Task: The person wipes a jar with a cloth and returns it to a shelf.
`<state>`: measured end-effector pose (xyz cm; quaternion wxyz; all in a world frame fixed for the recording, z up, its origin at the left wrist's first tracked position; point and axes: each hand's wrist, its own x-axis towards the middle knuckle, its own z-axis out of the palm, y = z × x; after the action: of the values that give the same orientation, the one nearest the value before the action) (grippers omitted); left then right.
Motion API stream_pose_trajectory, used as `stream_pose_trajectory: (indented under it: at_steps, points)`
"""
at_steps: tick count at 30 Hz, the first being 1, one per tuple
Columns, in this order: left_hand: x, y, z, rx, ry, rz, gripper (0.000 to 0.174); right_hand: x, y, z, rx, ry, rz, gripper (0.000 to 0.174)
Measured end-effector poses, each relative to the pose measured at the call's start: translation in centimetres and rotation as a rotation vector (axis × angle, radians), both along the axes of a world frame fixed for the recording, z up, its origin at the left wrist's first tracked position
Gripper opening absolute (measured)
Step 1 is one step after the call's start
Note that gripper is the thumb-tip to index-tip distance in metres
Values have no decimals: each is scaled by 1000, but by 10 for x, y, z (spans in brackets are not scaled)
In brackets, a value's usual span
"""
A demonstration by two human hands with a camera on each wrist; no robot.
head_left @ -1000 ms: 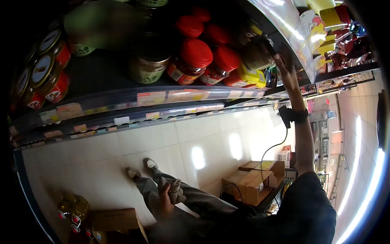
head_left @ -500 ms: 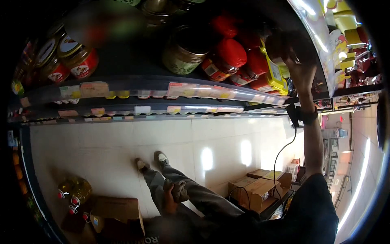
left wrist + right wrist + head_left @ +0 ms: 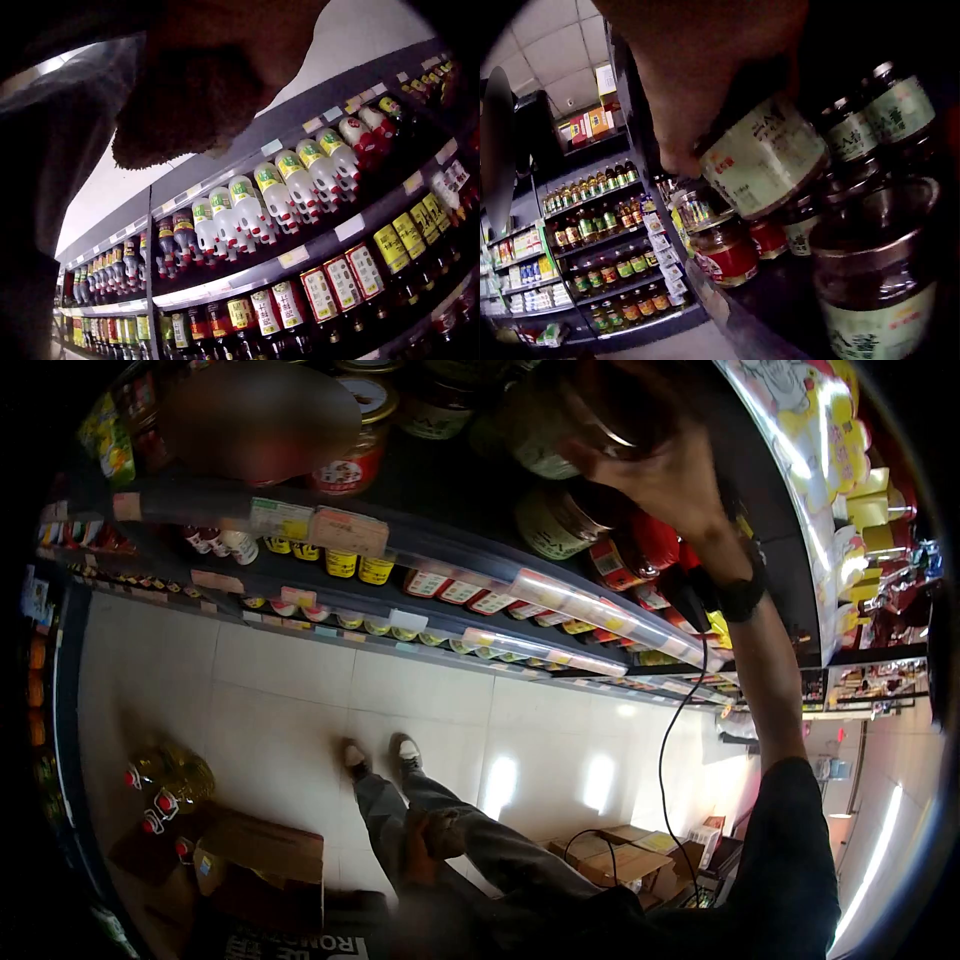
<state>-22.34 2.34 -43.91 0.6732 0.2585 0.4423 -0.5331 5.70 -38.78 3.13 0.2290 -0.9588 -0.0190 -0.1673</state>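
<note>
My right hand (image 3: 680,485) grips a glass jar with a pale green label (image 3: 765,157) over the shelf, tilted in the right wrist view. Just below it, a like green-labelled jar (image 3: 560,525) stands near the shelf's front edge. Red-lidded jars (image 3: 655,545) are beside that one, partly covered by my wrist. Low by my legs, my left hand (image 3: 418,850) holds a bunched greyish cloth (image 3: 445,834). In the left wrist view the cloth (image 3: 180,112) looks dark and rough, held in the fingers.
Gold-lidded jars with red labels (image 3: 724,255) stand farther left on the shelf (image 3: 440,480). More green-labelled jars (image 3: 900,109) are behind. Open cardboard boxes (image 3: 265,850) and oil bottles (image 3: 170,775) stand on the floor. A cable (image 3: 665,760) hangs from my right wrist.
My right hand has carried the jar leftward, from the shelf's right end past the red-lidded jars to over the green-labelled one. The head view has shifted left. My left hand keeps the cloth.
</note>
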Motion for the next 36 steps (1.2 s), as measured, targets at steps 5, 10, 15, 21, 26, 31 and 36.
stream_pose_trajectory:
  at_steps: [5,10,15,21,26,31,36]
  points:
    - [-3,6,-8,139,-136,-37,27,43,14,-27,-61,17,104,73]
    - [2,6,29,258,-815,-156,28,68,15,-49,-21,222,154,79]
    - [38,-12,72,187,-338,17,29,79,8,-64,-5,288,153,78]
    - [9,8,14,3,-140,59,31,90,7,-70,-100,275,186,81]
    - [-6,16,-16,-90,-130,39,40,91,5,-67,-32,326,262,83]
    - [1,10,-11,-111,-119,23,37,84,-1,-64,-86,293,281,88]
    - [9,5,15,-53,-147,0,38,3,7,-17,-434,261,59,82]
